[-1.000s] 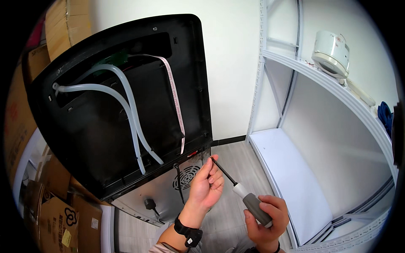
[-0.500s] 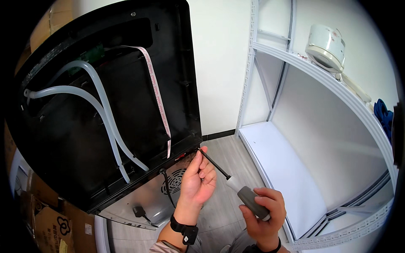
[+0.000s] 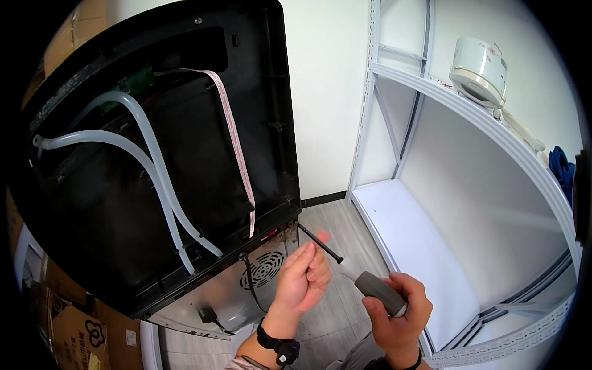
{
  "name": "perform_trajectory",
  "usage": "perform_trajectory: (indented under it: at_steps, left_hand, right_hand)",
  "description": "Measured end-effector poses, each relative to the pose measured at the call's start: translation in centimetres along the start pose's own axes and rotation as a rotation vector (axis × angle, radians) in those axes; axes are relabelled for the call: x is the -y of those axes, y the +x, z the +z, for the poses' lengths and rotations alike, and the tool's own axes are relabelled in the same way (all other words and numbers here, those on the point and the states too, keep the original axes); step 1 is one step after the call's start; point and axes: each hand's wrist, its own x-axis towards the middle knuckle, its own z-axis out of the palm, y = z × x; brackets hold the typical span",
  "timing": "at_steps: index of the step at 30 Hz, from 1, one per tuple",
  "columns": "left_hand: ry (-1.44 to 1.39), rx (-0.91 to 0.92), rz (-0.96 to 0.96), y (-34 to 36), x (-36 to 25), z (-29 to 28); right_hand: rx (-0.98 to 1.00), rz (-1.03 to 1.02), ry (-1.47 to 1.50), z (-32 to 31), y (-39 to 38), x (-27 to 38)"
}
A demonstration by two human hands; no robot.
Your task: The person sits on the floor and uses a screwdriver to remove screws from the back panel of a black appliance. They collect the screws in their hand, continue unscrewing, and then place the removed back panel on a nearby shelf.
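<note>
Right hand (image 3: 402, 309) grips a round-handled screwdriver (image 3: 372, 286) — slim shaft (image 3: 328, 250), apparently metal.

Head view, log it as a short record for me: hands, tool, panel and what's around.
Right hand: holding a grey-handled screwdriver
Left hand: curled at the shaft, contact unclear
Panel: black, with two pale tubes and a ribbon cable
Below panel: metal sheet with slotted vent
Right side: white rack, white appliance on it
Lower left: cartons

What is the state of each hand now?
Left hand: curled at the screwdriver's shaft; whether it grips, cannot tell.
Right hand: closed, holding the screwdriver's handle.
</note>
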Motion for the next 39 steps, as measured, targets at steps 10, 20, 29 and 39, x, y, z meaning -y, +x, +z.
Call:
perform_trajectory:
  at_steps: [10,20,29,39]
  left_hand:
    - [0.11,0.073,0.056,-0.3,2.2,-0.3]
    - [0.182,-0.011,0.123,0.2,2.5,0.6]
    - [0.123,0.024,0.123,0.5,2.9,-0.4]
    - [0.162,0.053,0.16,0.8,2.9,0.4]
  right_hand:
    - [0.061,-0.022,0.185,-0.3,-0.1,2.0]
    - [0.2,0.219,0.056,-1.6,-0.5,1.1]
    - [0.145,0.14,0.144,-0.7,-0.5,2.4]
    - [0.026,0.01,-0.045,-0.7,-0.7,0.9]
